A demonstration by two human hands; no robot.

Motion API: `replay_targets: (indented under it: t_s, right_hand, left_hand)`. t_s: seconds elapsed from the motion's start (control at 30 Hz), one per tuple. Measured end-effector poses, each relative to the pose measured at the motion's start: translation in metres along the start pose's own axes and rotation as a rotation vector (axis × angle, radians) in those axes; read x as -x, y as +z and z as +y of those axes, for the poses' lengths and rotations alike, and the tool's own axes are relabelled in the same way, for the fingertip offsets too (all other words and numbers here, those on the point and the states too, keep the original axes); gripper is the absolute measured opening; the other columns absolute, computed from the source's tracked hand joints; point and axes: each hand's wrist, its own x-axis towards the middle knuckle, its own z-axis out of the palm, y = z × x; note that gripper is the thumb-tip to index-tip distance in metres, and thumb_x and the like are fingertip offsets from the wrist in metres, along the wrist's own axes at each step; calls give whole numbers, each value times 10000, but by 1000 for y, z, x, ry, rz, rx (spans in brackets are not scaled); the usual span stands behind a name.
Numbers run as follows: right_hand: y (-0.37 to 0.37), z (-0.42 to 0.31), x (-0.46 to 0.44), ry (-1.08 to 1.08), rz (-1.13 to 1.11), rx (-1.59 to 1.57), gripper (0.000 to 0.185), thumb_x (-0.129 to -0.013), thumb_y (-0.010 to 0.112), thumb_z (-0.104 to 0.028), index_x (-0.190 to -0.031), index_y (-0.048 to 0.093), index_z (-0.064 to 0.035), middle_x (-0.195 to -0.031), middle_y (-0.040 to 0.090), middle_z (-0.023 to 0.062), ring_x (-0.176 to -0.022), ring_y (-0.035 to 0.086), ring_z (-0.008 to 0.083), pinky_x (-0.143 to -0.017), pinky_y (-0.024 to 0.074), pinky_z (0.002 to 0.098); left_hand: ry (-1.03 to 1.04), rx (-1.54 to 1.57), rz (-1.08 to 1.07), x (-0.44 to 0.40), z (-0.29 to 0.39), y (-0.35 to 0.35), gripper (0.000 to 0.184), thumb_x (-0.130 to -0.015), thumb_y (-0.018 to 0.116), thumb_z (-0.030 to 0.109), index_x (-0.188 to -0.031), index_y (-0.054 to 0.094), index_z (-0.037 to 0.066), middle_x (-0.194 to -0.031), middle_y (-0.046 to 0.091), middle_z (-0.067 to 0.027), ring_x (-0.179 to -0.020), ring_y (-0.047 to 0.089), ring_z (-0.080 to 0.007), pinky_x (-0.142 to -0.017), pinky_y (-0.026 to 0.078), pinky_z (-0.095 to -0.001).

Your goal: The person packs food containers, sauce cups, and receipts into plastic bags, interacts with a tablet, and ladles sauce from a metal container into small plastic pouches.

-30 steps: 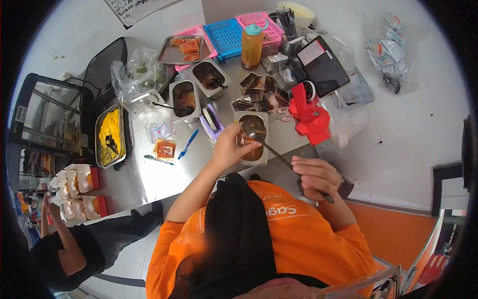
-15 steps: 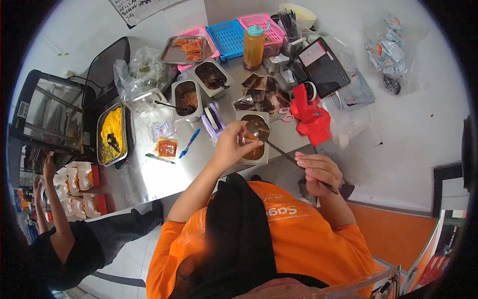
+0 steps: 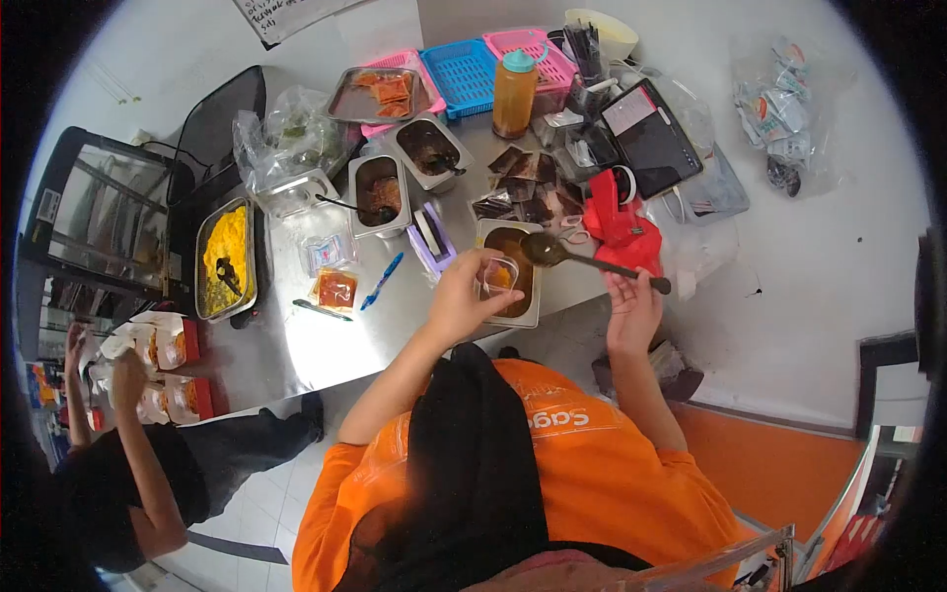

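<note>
My left hand [image 3: 468,298] is closed around the edge of a small clear plastic bag [image 3: 501,273], whose mouth is spread and which has some orange-brown sauce inside. Below it stands a metal container [image 3: 534,309] of brown sauce at the table's front edge. In my right hand [image 3: 631,304] is the handle of a dark ladle [image 3: 546,251], pinched near its end. The ladle's bowl is over the container's right rim, apart from the bag. Filled sauce packets [image 3: 523,178] lie in a pile just behind the container.
Two more metal containers [image 3: 378,187] with spoons stand left of the pile. A purple tape dispenser [image 3: 431,237], a sealed orange packet [image 3: 336,289] and a blue pen [image 3: 382,281] lie nearby. A sauce bottle [image 3: 515,97] is behind. At far left, another person's hand [image 3: 126,377] is among food boxes [image 3: 182,345].
The ladle has moved right, away from the bag, and its handle now lies flatter. My right hand has shifted up and turned palm upward. My left hand still grips the bag.
</note>
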Motion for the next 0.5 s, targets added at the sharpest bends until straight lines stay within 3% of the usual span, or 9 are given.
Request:
replay_targets:
  t_s: [0.03,0.13,0.23,0.33,0.43,0.5]
  right_hand:
    - [-5,9,0,4,19,52,275,-913,559,-241,-1036,524,3,-859,620,105,-780,630,206,-748,527,336]
    - [3,27,8,34,-237,460,281,-881,597,-228,-1045,559,-3,-912,597,113,-802,604,226,-748,496,324]
    - [53,4,25,-852,-583,1165,259,-833,623,-199,-1028,599,-31,-993,547,131,-836,567,253,-750,463,335]
    - [88,-14,46,-828,-928,1248,206,-789,632,-136,-971,615,-43,-1064,499,151,-863,532,266,-760,449,350]
    - [96,-6,48,-477,-1040,1036,159,-787,622,-65,-942,607,-30,-1016,537,143,-857,557,258,-745,458,337]
    - [101,-9,43,-465,-1057,934,147,-781,616,-25,-926,598,-15,-974,551,143,-856,568,267,-738,464,332]
  left_hand:
    - [16,-29,4,2,-1,-1,509,-623,813,261,-1008,564,41,-829,553,-96,-756,536,-254,-669,445,-339]
    - [25,-94,8,8,0,-2,528,-623,810,258,-1031,555,42,-844,553,-95,-771,535,-260,-676,444,-347]
    - [49,-111,58,12,3,-1,543,-619,807,261,-1046,550,46,-846,552,-89,-781,532,-260,-689,429,-359]
    - [131,-174,119,13,6,-5,560,-612,806,271,-1059,546,56,-850,553,-76,-795,528,-256,-714,404,-363]
    - [191,-330,182,14,15,-15,569,-601,808,290,-1055,549,66,-882,562,-61,-832,524,-254,-748,378,-355]
    - [205,-364,219,13,20,-24,533,-614,803,282,-1039,567,62,-899,582,-57,-845,535,-248,-760,381,-344]
